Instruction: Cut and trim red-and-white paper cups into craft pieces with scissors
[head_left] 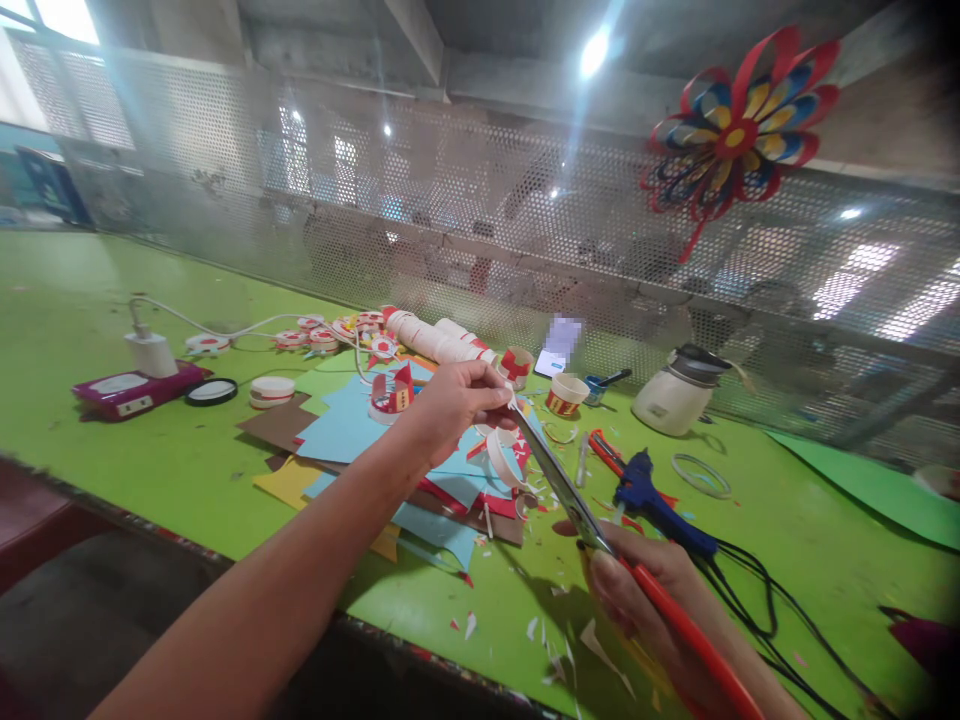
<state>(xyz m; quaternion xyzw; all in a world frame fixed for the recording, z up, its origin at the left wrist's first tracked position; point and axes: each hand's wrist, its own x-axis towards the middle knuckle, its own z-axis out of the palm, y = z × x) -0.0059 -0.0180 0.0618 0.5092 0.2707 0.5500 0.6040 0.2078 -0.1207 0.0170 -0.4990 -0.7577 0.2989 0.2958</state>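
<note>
My left hand (471,395) is closed in a pinch on a small white scrap of paper (512,394) over the middle of the table. A pair of scissors (559,475) with a red handle rests in the closed fingers of my right hand (637,575). Its blade tips meet the scrap at my left fingertips. Below my hands lies a stack of coloured paper sheets (337,415), blue, brown and yellow. A cut white paper-cup ring (504,458) lies on it, partly behind the scissors. Another cut cup piece (391,396), red and white, stands beside my left wrist.
Right of my hands lie a blue glue gun (652,495) with a black cable and an orange cutter (606,452). Behind are cut cups (567,394), a phone (559,347) and a white jug (675,392). A purple power strip (139,390) sits left. Paper scraps litter the green table (247,490).
</note>
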